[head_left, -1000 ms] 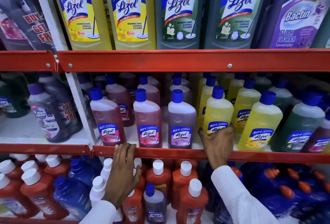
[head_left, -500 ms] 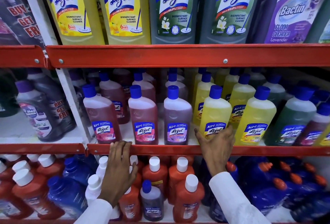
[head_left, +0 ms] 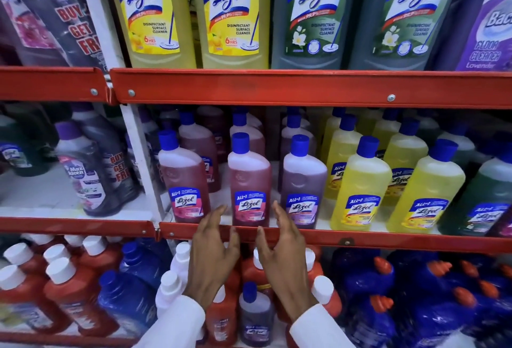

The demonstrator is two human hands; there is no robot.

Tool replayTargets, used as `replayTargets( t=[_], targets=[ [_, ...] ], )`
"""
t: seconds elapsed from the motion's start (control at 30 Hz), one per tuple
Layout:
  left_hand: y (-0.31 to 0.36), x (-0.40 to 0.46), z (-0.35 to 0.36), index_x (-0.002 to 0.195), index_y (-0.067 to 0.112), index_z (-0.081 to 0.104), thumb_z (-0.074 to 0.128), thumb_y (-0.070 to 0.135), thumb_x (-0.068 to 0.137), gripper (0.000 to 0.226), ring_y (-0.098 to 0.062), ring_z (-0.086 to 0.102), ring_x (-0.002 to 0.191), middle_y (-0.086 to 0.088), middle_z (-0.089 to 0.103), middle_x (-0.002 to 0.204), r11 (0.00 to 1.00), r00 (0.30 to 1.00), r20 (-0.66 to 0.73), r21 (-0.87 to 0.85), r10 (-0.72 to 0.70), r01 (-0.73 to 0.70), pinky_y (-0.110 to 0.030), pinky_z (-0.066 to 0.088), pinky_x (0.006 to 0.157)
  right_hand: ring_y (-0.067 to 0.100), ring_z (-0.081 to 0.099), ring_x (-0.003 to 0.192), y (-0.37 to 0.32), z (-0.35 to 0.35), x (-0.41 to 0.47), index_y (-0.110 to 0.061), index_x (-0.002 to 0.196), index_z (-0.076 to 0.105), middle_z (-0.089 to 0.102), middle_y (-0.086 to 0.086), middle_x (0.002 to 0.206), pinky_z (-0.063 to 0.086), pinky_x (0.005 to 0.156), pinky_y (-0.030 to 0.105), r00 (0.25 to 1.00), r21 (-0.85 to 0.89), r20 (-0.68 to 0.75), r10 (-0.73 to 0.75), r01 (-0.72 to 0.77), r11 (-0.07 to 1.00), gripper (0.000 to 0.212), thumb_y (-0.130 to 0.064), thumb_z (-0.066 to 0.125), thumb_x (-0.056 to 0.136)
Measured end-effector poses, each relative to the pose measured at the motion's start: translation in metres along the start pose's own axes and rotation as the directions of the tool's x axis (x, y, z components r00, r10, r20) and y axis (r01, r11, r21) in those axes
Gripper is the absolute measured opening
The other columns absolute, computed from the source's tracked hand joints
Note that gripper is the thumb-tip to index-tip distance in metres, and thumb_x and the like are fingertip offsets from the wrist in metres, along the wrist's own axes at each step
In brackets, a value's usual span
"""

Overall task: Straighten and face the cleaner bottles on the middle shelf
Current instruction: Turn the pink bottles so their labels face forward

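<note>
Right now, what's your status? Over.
Left hand and right hand open, empty. Pink bottle between them, label forward. Nothing in the way.

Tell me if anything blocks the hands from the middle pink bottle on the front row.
Nothing visible does. The left hand and right hand are open on either side of the pink bottle, in front of the red shelf lip. The lip crosses only the bottle's base; its sides above stay reachable.

Left hand [head_left: 213, 253] and right hand [head_left: 279, 250], fingers spread, flanking middle pink bottle [head_left: 249, 181] at red shelf edge [head_left: 388, 239]
</note>
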State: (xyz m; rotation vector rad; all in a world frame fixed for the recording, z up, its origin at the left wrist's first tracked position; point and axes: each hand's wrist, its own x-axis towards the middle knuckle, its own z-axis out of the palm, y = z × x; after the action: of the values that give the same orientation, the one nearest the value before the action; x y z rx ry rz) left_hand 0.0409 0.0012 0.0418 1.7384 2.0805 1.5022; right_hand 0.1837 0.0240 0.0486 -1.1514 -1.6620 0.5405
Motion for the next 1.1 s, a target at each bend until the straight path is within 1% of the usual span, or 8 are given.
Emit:
replayTargets(
  t=[0.03,0.1,0.23,0.4,0.53,0.63,0.87,1.1],
  targets=[
    [0.001,0.004,-0.001,0.132,0.012,0.055,0.059,0.021,0.084,0.049,-0.027,0.061,0.118,-0.009,0.066,0.129,1.000,1.000,-0.004,-0.010,-0.008,0.008,-0.035,0.046,0.103,0.020,0.057,0.124,-0.002,0.003,0.002,-0.010,0.141,0.048,0.060,0.009,0.139,0.017,0.097,-0.009,1.000,-0.020,0.008,0.021,-0.021,1.000,0.055,-0.020,0.065,0.089],
    [0.001,0.011,0.000,0.132,0.012,0.055,0.064,0.014,0.084,0.049,-0.025,0.064,0.115,-0.008,0.069,0.126,1.000,1.000,0.013,-0.027,-0.016,0.016,-0.035,0.050,0.100,0.028,0.058,0.125,-0.004,0.008,0.007,-0.006,0.142,0.046,0.059,0.013,0.140,0.017,0.097,-0.006,0.998,-0.061,0.030,0.052,-0.050,0.997,0.057,-0.013,0.064,0.088],
    [-0.003,0.025,0.000,0.132,0.021,0.057,0.067,0.009,0.083,0.052,-0.012,0.069,0.105,0.003,0.074,0.118,0.995,0.995,0.097,-0.098,0.027,-0.017,-0.015,0.048,0.092,0.029,0.062,0.118,-0.003,0.015,0.018,-0.009,0.140,0.049,0.064,0.011,0.134,0.035,0.096,0.014,0.997,-0.118,0.057,0.056,-0.049,0.992,0.057,-0.009,0.062,0.084],
    [-0.007,0.032,-0.002,0.132,0.024,0.057,0.067,0.008,0.085,0.050,-0.002,0.068,0.103,0.008,0.074,0.116,0.986,0.986,0.164,-0.168,0.025,0.003,-0.005,0.046,0.090,0.023,0.068,0.110,0.000,0.017,0.026,-0.016,0.135,0.054,0.070,0.004,0.125,0.051,0.098,0.029,0.996,-0.109,0.074,0.054,-0.046,0.993,0.054,-0.007,0.065,0.083],
    [-0.011,0.034,-0.003,0.125,0.024,0.062,0.071,0.008,0.083,0.046,-0.004,0.069,0.101,0.008,0.076,0.113,0.980,0.991,0.132,-0.199,0.016,0.011,-0.023,0.054,0.093,0.017,0.069,0.107,0.001,0.016,0.028,-0.019,0.133,0.056,0.072,0.001,0.121,0.056,0.095,0.037,0.992,-0.110,0.101,0.069,-0.057,0.992,0.050,-0.011,0.068,0.085],
    [-0.014,0.032,-0.003,0.124,0.023,0.063,0.072,0.006,0.082,0.046,-0.007,0.070,0.102,0.006,0.075,0.113,0.976,0.994,0.107,-0.213,-0.016,0.039,-0.029,0.055,0.093,0.014,0.069,0.107,0.000,0.017,0.028,-0.020,0.134,0.057,0.073,-0.002,0.121,0.056,0.096,0.036,0.992,-0.111,0.113,0.050,-0.038,0.993,0.051,-0.011,0.068,0.085],
    [-0.014,0.032,-0.005,0.125,0.019,0.063,0.072,0.007,0.083,0.045,-0.009,0.068,0.102,0.003,0.074,0.116,0.972,0.995,0.099,-0.233,-0.023,0.045,-0.022,0.050,0.091,0.018,0.068,0.112,0.000,0.021,0.028,-0.018,0.137,0.055,0.070,0.001,0.126,0.054,0.099,0.036,0.993,-0.135,0.103,0.065,-0.051,0.990,0.053,-0.012,0.069,0.086],
    [-0.015,0.029,-0.006,0.126,0.018,0.062,0.072,0.009,0.085,0.043,-0.008,0.067,0.100,0.003,0.074,0.116,0.972,0.996,0.091,-0.234,-0.015,0.036,-0.028,0.054,0.091,0.016,0.066,0.116,0.002,0.022,0.026,-0.021,0.140,0.052,0.068,-0.001,0.129,0.054,0.100,0.042,0.990,-0.108,0.114,0.089,-0.076,0.991,0.055,-0.014,0.068,0.088]
  ],
)
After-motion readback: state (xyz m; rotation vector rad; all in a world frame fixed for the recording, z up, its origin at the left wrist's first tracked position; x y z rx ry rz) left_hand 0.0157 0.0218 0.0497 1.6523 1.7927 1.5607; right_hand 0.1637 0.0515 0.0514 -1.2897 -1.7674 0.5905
